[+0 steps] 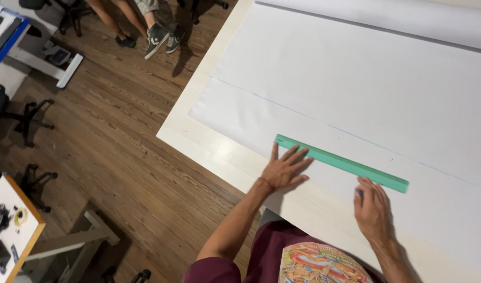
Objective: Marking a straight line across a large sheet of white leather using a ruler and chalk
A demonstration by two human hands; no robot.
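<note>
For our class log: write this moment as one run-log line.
left hand: flat on long green plastic ruler | right hand: holding blue pen | large white paper sheet

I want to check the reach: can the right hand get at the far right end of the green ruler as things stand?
Probably yes. The right hand lies on the white paper just below the green ruler, close to its right end, and nothing stands between them. The left hand presses the other end.

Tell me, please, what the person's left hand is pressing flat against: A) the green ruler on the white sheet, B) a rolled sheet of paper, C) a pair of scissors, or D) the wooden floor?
A: the left hand lies spread with its fingertips on the green ruler, which rests on the white sheet.
</note>
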